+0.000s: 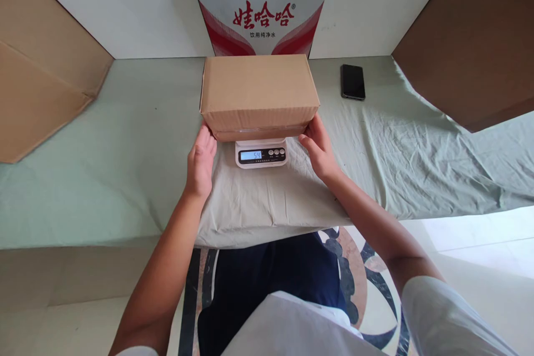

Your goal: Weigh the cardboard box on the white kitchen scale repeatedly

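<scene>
Lightly, the left hand (201,158) rests straight, unclenched fingers against the lower left corner of the box (257,89). The right hand (319,147) does the same at the lower right corner, and neither hand curls around anything. The box sits between them, just ahead of the fingertips, long axis running left to right and equally near both hands. It rests on a small white scale (261,154). The box is plain corrugated card, matte and sharp-edged, and the scale is smooth plastic. A wrinkled pale green cloth (125,167) lies under them. A dark phone (352,82) lies well apart to the right.
</scene>
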`<state>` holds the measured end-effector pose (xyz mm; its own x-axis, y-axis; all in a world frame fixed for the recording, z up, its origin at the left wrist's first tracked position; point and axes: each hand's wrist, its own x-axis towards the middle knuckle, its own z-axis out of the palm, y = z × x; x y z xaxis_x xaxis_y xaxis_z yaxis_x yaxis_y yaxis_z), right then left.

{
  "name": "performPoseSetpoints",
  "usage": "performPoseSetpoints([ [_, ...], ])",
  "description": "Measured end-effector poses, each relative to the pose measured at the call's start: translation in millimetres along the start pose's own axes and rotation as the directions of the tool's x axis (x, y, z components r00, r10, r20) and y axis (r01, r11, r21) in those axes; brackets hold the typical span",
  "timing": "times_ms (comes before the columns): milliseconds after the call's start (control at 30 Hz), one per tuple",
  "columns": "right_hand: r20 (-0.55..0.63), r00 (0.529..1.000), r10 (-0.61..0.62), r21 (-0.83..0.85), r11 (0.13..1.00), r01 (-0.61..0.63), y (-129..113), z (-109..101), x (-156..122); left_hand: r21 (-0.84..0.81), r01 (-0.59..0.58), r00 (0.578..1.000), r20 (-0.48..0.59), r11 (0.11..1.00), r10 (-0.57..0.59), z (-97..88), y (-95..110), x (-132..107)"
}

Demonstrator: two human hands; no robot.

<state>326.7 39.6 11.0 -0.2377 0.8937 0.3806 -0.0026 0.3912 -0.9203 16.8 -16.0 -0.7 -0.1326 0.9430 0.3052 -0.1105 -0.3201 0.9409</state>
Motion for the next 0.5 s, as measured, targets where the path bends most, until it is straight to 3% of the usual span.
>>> performPoseSetpoints([
  [167,0.017,1.000,-0.023,-0.018,1.000,0.023,-9,-2,3,-0.029,0.019,1.000,0.023,0.999,-0.018,-11.6,6,7],
  [300,-0.005,0.997,-0.077,-0.072,0.994,0.076,-10,-17,31,-0.025,0.014,0.999,0.043,1.000,-0.012,-16.0,28,25],
  [400,-0.022,0.992,-0.123,-0.124,0.985,0.120,-5,-23,70,-0.016,-0.026,0.997,0.065,1.000,0.027,-9.0,39,57],
  [500,-0.042,0.992,-0.120,-0.192,0.975,0.110,7,-16,113,0.042,-0.039,0.998,0.050,0.998,0.037,-1.0,30,102],
])
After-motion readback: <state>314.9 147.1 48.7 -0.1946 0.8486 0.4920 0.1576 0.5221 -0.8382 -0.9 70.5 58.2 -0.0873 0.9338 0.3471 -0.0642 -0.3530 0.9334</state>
